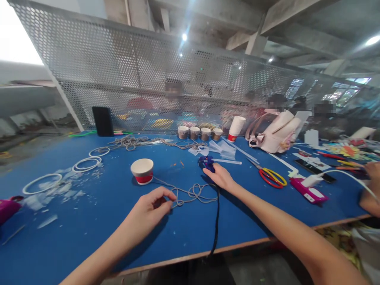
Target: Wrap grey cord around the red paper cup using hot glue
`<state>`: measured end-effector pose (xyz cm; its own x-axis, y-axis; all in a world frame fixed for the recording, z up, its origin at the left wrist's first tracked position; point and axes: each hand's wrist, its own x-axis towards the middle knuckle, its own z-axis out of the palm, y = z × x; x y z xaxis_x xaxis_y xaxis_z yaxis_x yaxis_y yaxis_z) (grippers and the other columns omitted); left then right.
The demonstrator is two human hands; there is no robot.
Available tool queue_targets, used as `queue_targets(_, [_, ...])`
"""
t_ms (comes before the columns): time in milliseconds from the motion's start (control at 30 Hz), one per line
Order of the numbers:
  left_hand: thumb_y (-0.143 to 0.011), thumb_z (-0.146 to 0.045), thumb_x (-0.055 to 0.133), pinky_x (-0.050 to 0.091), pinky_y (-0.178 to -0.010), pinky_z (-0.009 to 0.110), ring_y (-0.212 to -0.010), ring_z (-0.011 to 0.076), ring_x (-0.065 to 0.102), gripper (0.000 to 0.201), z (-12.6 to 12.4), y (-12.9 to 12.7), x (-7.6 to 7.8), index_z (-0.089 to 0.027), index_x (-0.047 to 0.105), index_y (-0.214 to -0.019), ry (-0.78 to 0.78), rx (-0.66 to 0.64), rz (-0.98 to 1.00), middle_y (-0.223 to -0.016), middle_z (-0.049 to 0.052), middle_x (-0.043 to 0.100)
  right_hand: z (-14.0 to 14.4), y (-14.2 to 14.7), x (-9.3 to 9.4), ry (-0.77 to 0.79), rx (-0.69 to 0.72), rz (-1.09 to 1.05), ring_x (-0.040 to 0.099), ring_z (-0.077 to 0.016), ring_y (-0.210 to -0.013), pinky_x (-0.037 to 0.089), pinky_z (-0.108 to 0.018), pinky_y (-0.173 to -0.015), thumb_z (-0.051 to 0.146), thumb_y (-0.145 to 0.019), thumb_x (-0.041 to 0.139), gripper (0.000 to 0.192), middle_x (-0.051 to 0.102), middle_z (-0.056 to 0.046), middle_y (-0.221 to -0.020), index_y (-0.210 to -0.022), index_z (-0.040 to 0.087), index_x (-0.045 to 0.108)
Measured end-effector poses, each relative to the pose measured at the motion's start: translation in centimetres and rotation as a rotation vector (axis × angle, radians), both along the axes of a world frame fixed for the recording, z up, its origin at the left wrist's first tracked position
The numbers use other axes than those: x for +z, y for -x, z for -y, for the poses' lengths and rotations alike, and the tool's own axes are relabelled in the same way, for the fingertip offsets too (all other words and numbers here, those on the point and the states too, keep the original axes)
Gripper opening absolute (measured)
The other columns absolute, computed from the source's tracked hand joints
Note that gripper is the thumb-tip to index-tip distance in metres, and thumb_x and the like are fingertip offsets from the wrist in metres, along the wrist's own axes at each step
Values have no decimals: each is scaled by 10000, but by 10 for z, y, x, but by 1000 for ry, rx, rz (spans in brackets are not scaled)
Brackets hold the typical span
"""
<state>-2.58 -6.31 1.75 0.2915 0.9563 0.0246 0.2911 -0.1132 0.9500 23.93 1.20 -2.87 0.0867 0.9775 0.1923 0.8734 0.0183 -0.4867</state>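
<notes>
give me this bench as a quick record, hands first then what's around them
left hand: fingertips at gray cord, grip unclear
right hand: holding blue glue gun
paper cup: upright, red band, cord running to it
left side: white rings
right side: scissors with red and yellow handles
back: four cups, stacked cups, pale bag
surface: blue tabletop

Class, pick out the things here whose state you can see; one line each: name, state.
Near cup: upright, mouth up
Blue glue gun: held in right hand
Left hand: fingers curled
Grey cord: loose, tangled
Scissors: lying flat
Stacked cups: nested, leaning
Row of cups: upright
White rings: lying flat
White adapter: plugged into pink power strip
</notes>
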Motion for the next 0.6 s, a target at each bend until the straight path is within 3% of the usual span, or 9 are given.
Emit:
queue_targets(100, [-628,-344,583,361,-442,231,-452,127,452,184,-2,20,6,-196,665,-701,-123,91,-69,-527,-14,568,8,-10,8,-16,5,13,616,-231,-857,412,-286,-711,446,-865,473,275,661,-82,-934,-826,195,578])
queue_targets(200, [-598,-376,604,391,-479,246,-495,144,484,221,-12,45,9,-207,660,-728,-239,254,-150,-581,-9,592,26,-20,14,-34,-2,14,600,-195,-738,404,-266,-631,463,-887,408,321,653,-39,-803,-749,210,551])
queue_targets(333, [-575,-365,597,468,-577,273,-669,177,567,323,-37,75,1,-214,603,-861,-265,476,-138,-824,24,637,58,-21,19,-57,64,5,546,-173,-626,375,-263,-573,473,-904,349,383,595,-12,-669,-662,216,497])
queue_targets(433, [-553,-300,592,511,-683,342,-847,224,598,478,-56,84,-8,-181,539,-1012,-221,480,-81,-1013,92,610,75,-8,23,-86,192,0,542,-175,-659,381,-289,-643,444,-911,355,376,592,-21,-699,-652,210,493])
queue_targets(600, [-536,-188,649,485,-859,429,-1020,270,589,664,-70,76,-16,-156,477,-1176,-205,437,-125,-1171,148,567,84,27,28,-171,453,31,544,-181,-699,372,-340,-735,374,-915,417,313,610,-30,-733,-701,194,558])
